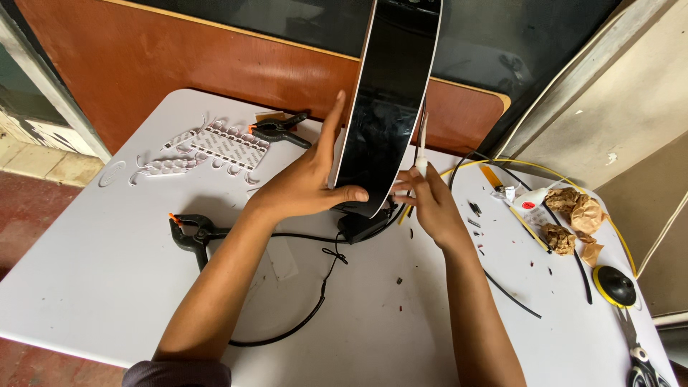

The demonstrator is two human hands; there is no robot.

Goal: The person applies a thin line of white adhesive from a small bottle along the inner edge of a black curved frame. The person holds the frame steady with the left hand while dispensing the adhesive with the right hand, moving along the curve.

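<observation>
Head view: the upright black panel is steadied by the spread left hand, while a thin white tool, pinched in the right hand, is held at its right edge, the work there apparently unfinished.

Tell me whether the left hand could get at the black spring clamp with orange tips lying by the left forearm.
Probably yes. The black spring clamp with orange tips lies in the open on the white table beside the forearm, nothing over it. But the left hand is pressed against the upright glossy black panel, so it must let go first.
</observation>
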